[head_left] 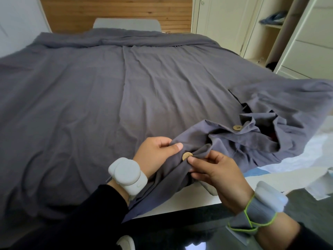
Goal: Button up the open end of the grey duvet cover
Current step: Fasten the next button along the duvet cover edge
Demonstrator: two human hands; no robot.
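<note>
The grey duvet cover lies spread over the bed, its open end bunched up at the near right corner. My left hand pinches the hem fabric just left of a round tan button. My right hand grips the fabric right beside that button, thumb tip touching its edge. A second tan button sits further right along the hem, showing through its buttonhole. Beyond it the opening gapes dark.
A grey pillow rests against the wooden headboard. A cream wardrobe with open shelves stands at the right. The white mattress edge shows below my hands, with white and blue items on the floor at right.
</note>
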